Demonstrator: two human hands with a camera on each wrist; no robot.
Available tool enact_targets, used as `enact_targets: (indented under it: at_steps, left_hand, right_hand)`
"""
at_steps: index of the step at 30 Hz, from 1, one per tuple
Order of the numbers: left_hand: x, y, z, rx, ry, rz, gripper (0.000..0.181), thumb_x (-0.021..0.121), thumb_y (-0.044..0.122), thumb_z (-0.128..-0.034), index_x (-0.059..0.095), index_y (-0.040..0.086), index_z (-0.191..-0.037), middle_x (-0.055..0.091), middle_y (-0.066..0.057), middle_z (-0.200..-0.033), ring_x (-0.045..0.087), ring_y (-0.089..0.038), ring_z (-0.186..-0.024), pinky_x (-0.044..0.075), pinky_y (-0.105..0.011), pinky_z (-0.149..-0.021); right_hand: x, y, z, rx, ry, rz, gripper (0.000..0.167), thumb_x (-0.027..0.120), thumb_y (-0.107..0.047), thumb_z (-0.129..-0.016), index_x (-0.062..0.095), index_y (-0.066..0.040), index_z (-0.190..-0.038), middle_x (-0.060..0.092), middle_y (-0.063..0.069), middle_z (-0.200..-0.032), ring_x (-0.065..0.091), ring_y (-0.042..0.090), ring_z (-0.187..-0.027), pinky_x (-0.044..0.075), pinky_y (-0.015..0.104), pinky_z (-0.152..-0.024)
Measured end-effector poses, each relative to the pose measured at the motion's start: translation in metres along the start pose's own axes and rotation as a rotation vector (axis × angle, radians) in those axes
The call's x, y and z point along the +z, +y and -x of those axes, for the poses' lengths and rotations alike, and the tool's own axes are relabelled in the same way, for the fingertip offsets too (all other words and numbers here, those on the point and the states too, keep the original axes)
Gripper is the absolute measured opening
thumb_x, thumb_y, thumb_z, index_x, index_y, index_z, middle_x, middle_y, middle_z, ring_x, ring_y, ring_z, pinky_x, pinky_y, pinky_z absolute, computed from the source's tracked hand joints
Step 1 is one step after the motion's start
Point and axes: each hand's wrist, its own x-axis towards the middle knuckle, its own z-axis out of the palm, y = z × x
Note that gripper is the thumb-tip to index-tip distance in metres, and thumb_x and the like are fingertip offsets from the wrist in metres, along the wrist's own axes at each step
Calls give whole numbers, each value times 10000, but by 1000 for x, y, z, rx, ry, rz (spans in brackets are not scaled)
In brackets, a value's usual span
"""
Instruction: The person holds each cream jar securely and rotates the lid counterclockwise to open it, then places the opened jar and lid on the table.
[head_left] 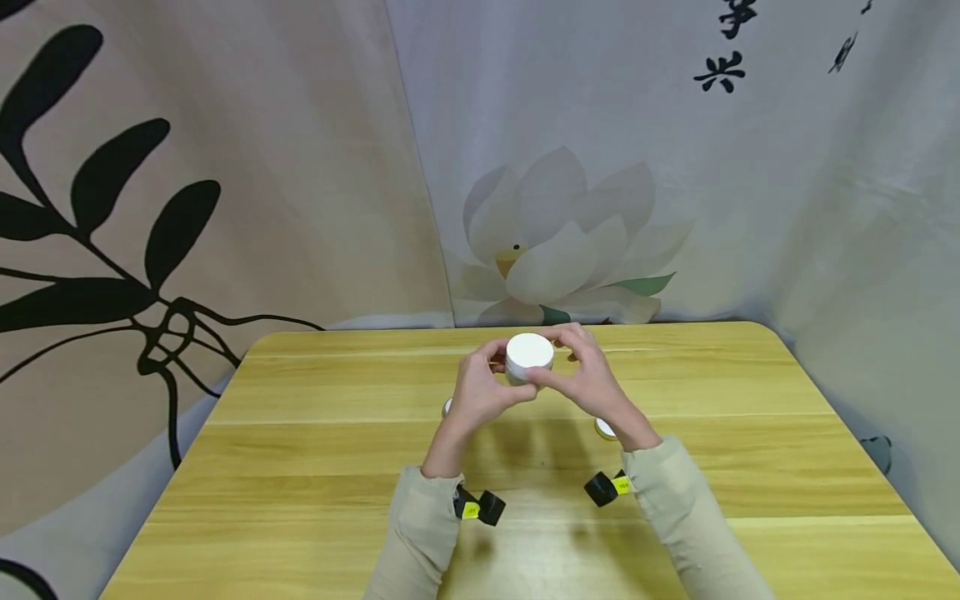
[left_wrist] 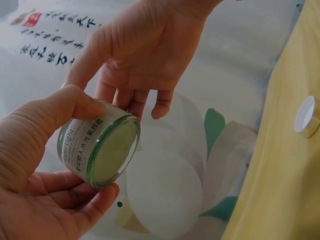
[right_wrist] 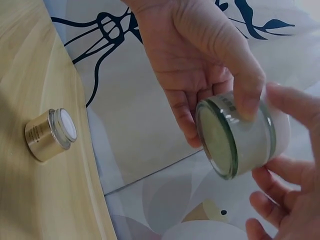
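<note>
Glass cream jar (left_wrist: 82,145) is up in the air, just below-right of centre in the head view: left hand (head_left: 482,383) pinching its body, right hand's (head_left: 588,377) grip pinching the white lid (head_left: 529,348). Gold jar (right_wrist: 42,135) sits on the tabletop (head_left: 315,467), far left in the right-wrist view.

in the head view, the beige-sleeved left forearm (head_left: 422,537) slants toward one o'clock, the beige-sleeved right forearm (head_left: 686,517) toward eleven — both wrists (head_left: 446,448) bare. the bare left hand (head_left: 482,385) points its thumb (head_left: 517,394) toward three o'clock, the bare right hand (head_left: 585,379) its own toward nine — fingers (head_left: 567,333) on both bent in a grip.
</note>
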Motion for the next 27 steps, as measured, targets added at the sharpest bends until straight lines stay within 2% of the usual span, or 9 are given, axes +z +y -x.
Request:
enact_targets:
  at_steps: [4,7,10,13,18,20,23,27]
  left_hand:
    - [-1,-1,1,50,12,12,493,770,166,-685,596,-68,-1083,621,-121,-936,567,-209,-838,516,-372,-750]
    - [-1,-1,2,70,11,23,493,766,153,-677,595,-75,-1078,624,-125,-935,569,-210,-837,518,-370,-743]
    - [-1,-1,1,39,1,33,500,757,98,-659,593,-79,-1097,625,-141,-952,571,-231,-857,514,-386,-756]
    - [-1,0,1,4,-5,22,508,762,64,-653,592,-75,-1111,626,-149,-969,573,-243,-874,513,-378,-767]
    - [0,2,0,-16,-4,8,508,771,62,-657,593,-65,-1115,625,-143,-966,569,-232,-869,513,-381,-771]
    - [0,2,0,-16,-2,3,510,775,73,-661,593,-61,-1118,625,-140,-966,569,-229,-865,511,-387,-768]
    - [0,3,1,-12,0,-1,515,782,88,-663,593,-60,-1118,626,-144,-969,571,-237,-863,510,-391,-765]
    - [0,3,1,-17,2,2,520,787,85,-663,591,-62,-1123,629,-150,-984,574,-243,-869,512,-384,-767]
  right_hand:
    - [-1,3,2,-38,-45,-3,515,697,-164,-831,539,-108,-1319,497,66,-1234,373,230,-1085,311,386,-787]
    - [0,3,3,-19,-50,1,601,692,-144,-823,460,-90,-1376,476,109,-1249,376,239,-1097,310,391,-801]
    - [2,-3,3,34,-16,-7,614,716,-105,-782,446,-41,-1330,464,153,-1221,385,304,-1097,299,402,-807]
    - [2,-20,4,62,19,-12,529,728,-52,-750,476,27,-1207,474,192,-1173,388,350,-1084,298,397,-811]
    - [-1,-41,4,25,37,8,430,739,6,-736,537,68,-1110,506,202,-1100,398,292,-1030,306,367,-782]
    - [-2,-37,4,11,34,0,418,739,9,-744,562,58,-1121,507,198,-1114,391,280,-1030,304,367,-771]
    - [-2,-21,3,-4,12,-13,430,727,1,-766,590,12,-1173,496,189,-1176,378,291,-1068,298,376,-773]
    - [-3,0,2,-46,-27,-20,470,700,-73,-820,563,-22,-1267,481,160,-1245,358,296,-1114,300,379,-788]
